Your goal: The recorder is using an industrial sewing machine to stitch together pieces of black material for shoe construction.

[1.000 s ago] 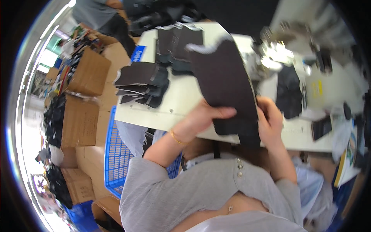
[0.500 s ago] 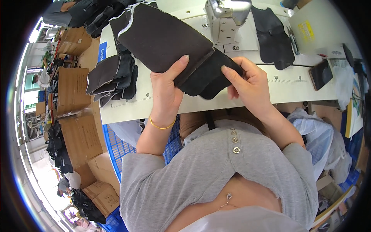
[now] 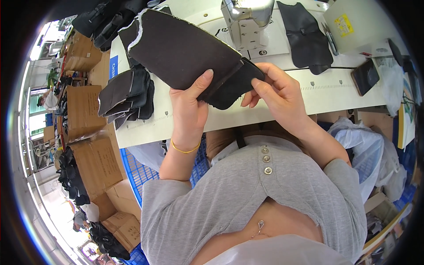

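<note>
Nearest, the left hand (image 3: 187,108) grips the lower edge of a large dark brown leather-like panel with a pale fuzzy trim (image 3: 185,51), thumb on top and fingers clenched beneath it. The right hand (image 3: 278,95) pinches the panel's narrow dark end between thumb and fingers. The panel is held up in the air, tilted, above the near edge of the white table (image 3: 309,95). On the table to the left lies a stack of similar dark cut pieces (image 3: 126,92). Farther back stand a silver sewing machine head (image 3: 247,17) and another flat dark piece (image 3: 304,37). A dark phone (image 3: 365,76) rests at the right.
</note>
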A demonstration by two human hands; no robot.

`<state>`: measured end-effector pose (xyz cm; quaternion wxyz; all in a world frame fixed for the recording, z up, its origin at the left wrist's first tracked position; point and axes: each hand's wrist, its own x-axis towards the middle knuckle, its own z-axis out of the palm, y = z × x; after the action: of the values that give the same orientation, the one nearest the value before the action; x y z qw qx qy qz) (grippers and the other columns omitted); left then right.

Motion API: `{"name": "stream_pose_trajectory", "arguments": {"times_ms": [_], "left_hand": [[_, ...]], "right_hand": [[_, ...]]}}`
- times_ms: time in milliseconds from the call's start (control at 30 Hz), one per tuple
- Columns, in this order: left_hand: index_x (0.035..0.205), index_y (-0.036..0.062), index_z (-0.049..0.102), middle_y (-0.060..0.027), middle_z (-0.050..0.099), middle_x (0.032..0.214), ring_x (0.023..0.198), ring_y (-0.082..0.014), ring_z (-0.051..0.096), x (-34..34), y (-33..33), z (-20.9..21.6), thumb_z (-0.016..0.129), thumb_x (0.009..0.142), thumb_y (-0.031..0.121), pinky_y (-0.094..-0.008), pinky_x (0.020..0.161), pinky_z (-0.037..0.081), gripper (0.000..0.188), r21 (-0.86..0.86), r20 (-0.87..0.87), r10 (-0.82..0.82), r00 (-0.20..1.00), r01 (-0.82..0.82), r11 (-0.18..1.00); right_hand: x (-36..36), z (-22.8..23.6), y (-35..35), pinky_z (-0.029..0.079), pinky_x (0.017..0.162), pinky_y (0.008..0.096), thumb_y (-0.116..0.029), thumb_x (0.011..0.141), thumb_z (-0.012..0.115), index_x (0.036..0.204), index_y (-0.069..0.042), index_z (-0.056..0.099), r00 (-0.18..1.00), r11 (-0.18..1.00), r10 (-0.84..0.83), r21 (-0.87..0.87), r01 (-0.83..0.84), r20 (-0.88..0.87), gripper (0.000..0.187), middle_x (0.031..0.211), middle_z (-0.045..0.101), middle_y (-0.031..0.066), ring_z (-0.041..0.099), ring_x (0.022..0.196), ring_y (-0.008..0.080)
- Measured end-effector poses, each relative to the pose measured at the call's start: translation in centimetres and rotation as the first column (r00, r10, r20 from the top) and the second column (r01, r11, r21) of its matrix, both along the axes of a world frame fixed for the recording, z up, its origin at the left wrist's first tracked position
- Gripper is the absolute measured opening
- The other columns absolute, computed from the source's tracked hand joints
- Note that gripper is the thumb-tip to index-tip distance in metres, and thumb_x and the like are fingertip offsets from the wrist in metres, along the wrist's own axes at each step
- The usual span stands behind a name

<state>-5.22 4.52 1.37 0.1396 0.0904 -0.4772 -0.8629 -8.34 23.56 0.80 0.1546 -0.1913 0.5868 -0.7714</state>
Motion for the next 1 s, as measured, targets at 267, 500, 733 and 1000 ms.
{"name": "stream_pose_trajectory", "arguments": {"times_ms": [267,500,733,1000], "left_hand": [[0.124,0.0010,0.059,-0.0132,0.066,0.119,0.106,-0.0255,0.067,-0.3,-1.2,1.2,0.065,0.089,-0.007,-0.0379,0.092,0.058,0.036,0.113,0.011,-0.053,0.999,0.051,0.992],[0.122,-0.0017,0.059,-0.0157,0.066,0.118,0.105,-0.0276,0.068,-1.2,-0.9,1.6,0.065,0.090,-0.005,-0.0389,0.091,0.060,0.033,-0.086,-0.058,0.087,0.995,-0.091,0.992],[0.122,-0.0016,0.060,-0.0161,0.066,0.119,0.106,-0.0292,0.068,-1.9,-1.5,1.9,0.065,0.089,-0.006,-0.0419,0.092,0.059,0.033,-0.019,0.042,0.046,0.998,-0.045,0.999],[0.121,-0.0011,0.060,-0.0147,0.066,0.118,0.106,-0.0291,0.068,-2.7,-1.8,2.3,0.065,0.089,-0.007,-0.0420,0.092,0.060,0.033,0.013,-0.035,0.011,0.999,-0.011,1.000]], "right_hand": [[0.1,0.6,-0.1,0.055,0.062,0.0230,-0.013,0.103,0.054,0.111,0.005,0.061,0.998,0.998,-0.062,-0.006,0.062,0.004,0.021,0.079,0.070,0.0079,0.071,0.071,0.0120],[0.4,0.5,-0.2,0.058,0.068,0.0243,-0.009,0.100,0.058,0.113,0.006,0.059,1.000,1.000,-0.026,0.001,0.026,0.008,0.019,0.087,0.071,0.0097,0.072,0.079,0.0136],[0.5,-0.5,0.2,0.058,0.072,0.0248,-0.008,0.099,0.060,0.119,0.006,0.055,0.998,0.994,-0.045,-0.097,0.048,0.031,0.025,0.090,0.071,0.0092,0.073,0.085,0.0151],[-0.6,0.9,0.5,0.058,0.067,0.0246,-0.011,0.103,0.053,0.115,0.006,0.062,0.970,0.979,-0.114,0.142,0.146,-0.214,0.023,0.089,0.072,0.0102,0.073,0.077,0.0164]]}}
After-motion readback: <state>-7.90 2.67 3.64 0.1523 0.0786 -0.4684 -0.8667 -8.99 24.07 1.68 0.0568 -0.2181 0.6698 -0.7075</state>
